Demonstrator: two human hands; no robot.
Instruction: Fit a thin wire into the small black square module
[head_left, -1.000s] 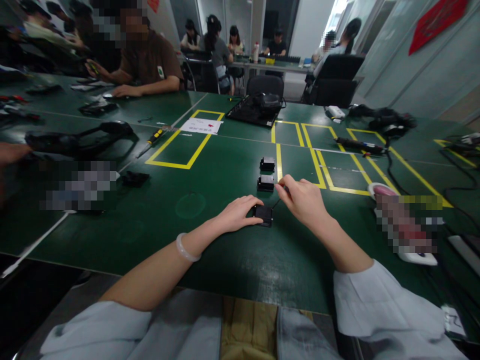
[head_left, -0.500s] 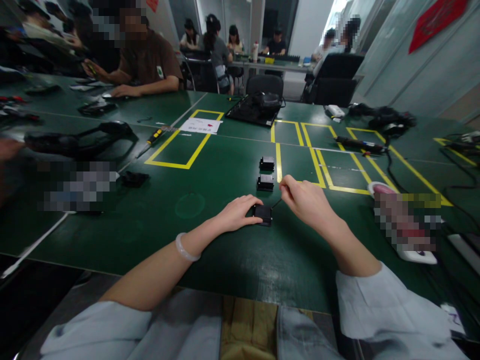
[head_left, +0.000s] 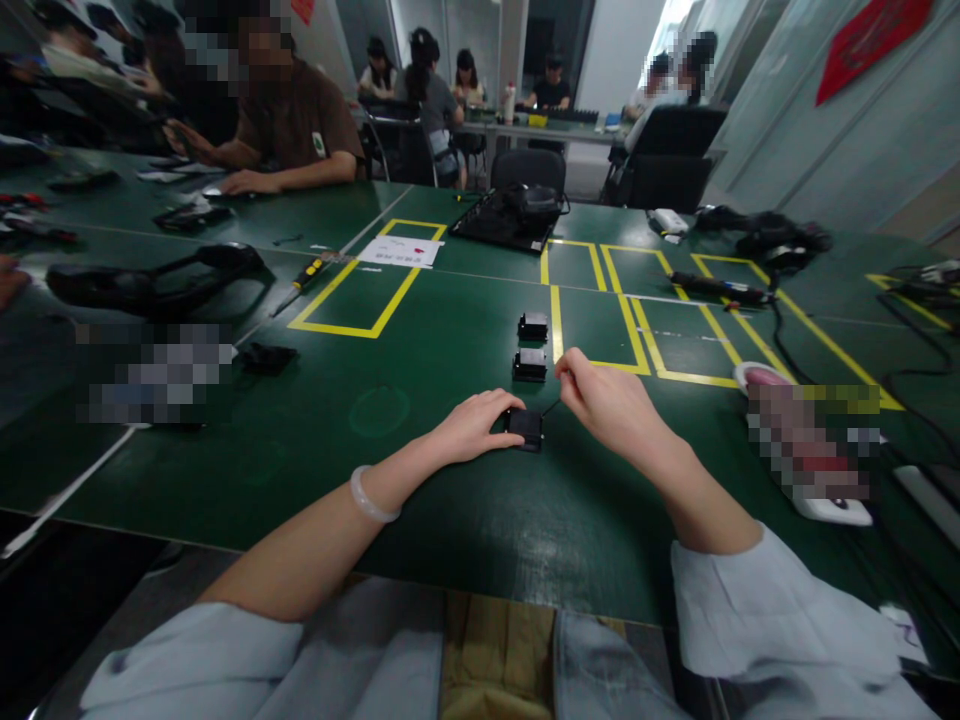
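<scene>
The left hand (head_left: 480, 425) rested on the green table (head_left: 420, 500), fingers against a small black box (head_left: 526, 428); the right hand (head_left: 611, 405) pinched a thin black wire (head_left: 553, 406) running from that box; two more black boxes (head_left: 531, 364) lay just beyond.

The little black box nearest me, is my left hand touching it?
Touching. The head view shows the left hand resting its fingers on the little black box, holding it on the green table.
</scene>
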